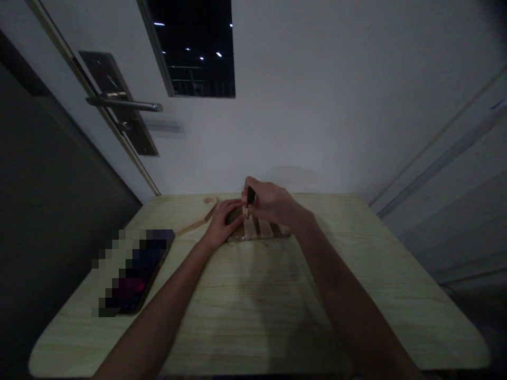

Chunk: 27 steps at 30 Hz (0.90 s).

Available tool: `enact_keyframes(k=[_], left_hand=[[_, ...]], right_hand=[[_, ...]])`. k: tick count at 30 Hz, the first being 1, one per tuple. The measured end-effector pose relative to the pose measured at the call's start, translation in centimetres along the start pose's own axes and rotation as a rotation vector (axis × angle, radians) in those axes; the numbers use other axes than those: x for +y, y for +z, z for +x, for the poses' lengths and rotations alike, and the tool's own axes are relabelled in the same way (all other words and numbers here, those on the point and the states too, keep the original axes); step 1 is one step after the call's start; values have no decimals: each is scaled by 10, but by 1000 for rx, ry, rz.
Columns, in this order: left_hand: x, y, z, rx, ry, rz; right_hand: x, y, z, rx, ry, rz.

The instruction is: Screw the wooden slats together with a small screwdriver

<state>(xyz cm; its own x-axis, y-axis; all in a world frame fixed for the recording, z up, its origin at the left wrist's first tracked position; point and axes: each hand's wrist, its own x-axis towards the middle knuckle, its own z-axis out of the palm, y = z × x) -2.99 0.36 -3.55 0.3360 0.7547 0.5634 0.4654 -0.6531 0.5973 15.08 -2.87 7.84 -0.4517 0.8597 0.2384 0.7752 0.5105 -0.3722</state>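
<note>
My right hand (273,203) is closed around a small tool with a black handle (251,195). The tool stands nearly upright, its thin tip pointing down at a pale strip (249,228) on a flat brown piece (234,215). More pale strips (265,229) cross that piece, which has a shiny front edge. Spread fingers of my left hand (222,221) rest on the left side of the brown piece. A long tan strip with a curled end (194,226) lies left of this hand and partly behind it. The tool's exact kind is too small and dim to tell.
All of this is on a light wood-grain table (245,311) with rounded front corners. A dark phone (148,269), partly pixelated, lies at the left. Behind the table stands a white door (317,105) with a metal lever handle (130,104) and a dark window (194,47).
</note>
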Motion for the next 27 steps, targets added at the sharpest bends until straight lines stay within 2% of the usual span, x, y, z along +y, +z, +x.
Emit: enact_keyframes(k=[7,14,24,27], left_hand=[[-1,1,0,-8,-5,18],[-2,1,-1,3,-3,33],[-2,2,-1,7,-13,11],[-3,3,-1,4,-16,13]], right_hand=[[2,0,2,3,-2,-15],[-1,4,8,28,95,-106],[-1,9,8,65,45,-30],[0,8,8,70,62,-92]])
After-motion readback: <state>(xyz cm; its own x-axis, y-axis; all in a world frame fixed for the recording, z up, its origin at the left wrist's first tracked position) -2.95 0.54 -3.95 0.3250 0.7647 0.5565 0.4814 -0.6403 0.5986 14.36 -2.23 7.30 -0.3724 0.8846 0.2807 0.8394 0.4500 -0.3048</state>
